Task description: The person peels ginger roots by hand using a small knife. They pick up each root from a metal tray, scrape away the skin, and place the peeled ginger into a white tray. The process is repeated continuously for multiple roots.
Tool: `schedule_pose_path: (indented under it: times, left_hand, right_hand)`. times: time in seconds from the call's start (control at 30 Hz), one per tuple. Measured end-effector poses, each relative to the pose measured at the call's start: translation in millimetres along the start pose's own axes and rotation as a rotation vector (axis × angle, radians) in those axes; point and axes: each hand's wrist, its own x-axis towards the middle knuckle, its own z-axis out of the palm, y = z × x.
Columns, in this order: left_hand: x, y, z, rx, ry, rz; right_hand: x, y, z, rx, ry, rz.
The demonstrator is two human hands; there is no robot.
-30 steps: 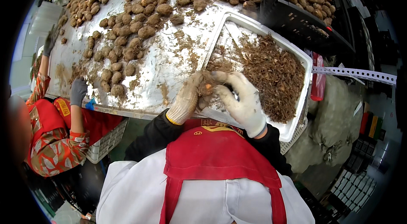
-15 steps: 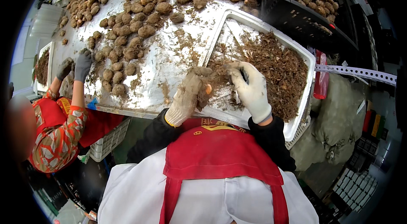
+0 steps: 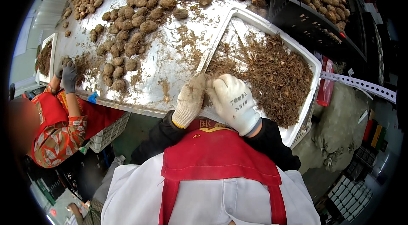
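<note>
My left hand (image 3: pixel 190 101), in a soiled knitted glove, is closed round a hairy brown taro (image 3: pixel 207 100), which the two hands mostly hide. Against its other side my right hand (image 3: pixel 234 104), in a white glove, has its fingers curled in; what they pinch is hidden. Both hands are over the near left edge of a white foam tray (image 3: pixel 314 81). Brown fibrous peelings (image 3: pixel 278 76) cover much of the tray's inside. Several taros (image 3: pixel 119 72) lie loose on the metal table (image 3: pixel 159 65), left of and beyond my hands.
More taros are heaped along the far side of the table. At the far right stands a black crate (image 3: pixel 312 18) full of them. On the left a co-worker in a red apron (image 3: pixel 47 114) works with gloved hands (image 3: pixel 68 74) near a smaller white tray (image 3: pixel 52 61).
My right hand has closed from a spread grip and moved in against the taro beside my left hand. The co-worker's hands have come closer together and nearer their body.
</note>
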Motion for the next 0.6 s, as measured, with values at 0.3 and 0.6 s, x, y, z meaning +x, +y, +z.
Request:
schedule_pose_path:
  times: [0.3,0.6]
  left_hand:
    - [35,21,-24,-0.407,0.004,-0.308]
    - [47,42,-30,-1.316,-0.034,-0.911]
  right_hand:
    - [-29,36,-15,0.332,0.018,0.221]
    - [-10,26,-15,0.423,0.159,0.082]
